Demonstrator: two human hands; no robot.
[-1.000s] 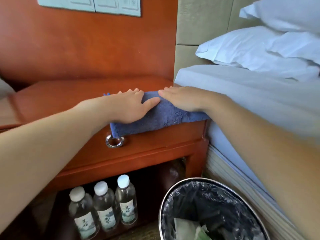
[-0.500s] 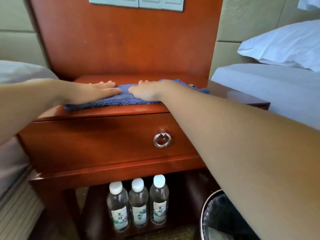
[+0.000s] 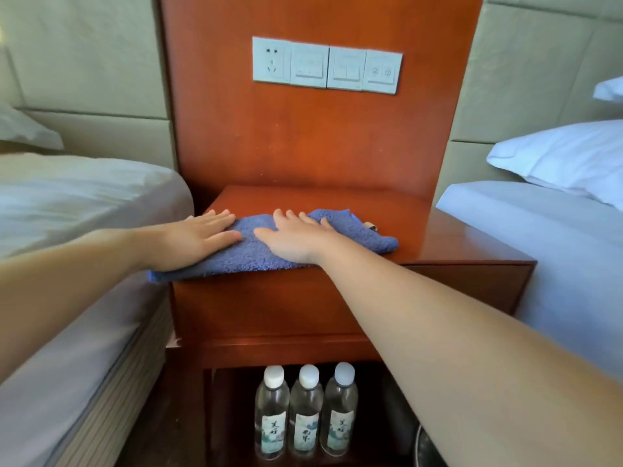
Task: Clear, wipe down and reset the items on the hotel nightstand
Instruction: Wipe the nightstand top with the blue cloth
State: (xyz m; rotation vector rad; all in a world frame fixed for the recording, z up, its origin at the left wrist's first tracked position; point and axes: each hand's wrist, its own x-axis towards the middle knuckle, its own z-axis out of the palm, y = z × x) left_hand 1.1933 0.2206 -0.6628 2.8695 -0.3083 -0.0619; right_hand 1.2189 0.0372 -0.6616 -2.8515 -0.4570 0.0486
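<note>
My left hand (image 3: pixel 192 241) and right hand (image 3: pixel 293 239) are flat, fingers straight, pressing the blue cloth (image 3: pixel 354 230) on the nightstand surface (image 3: pixel 438 230); its left corner hangs off. Left bed (image 3: pixel 84 203) and right bed (image 3: pixel 539 224) hug the sides, and three water bottles (image 3: pixel 305 419) stand on the shelf underneath.

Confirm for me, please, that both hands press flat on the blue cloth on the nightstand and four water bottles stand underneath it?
Not quite: the head view shows three water bottles, not four, standing underneath. The rest holds: the left hand and right hand press flat on the blue cloth on the nightstand.
</note>
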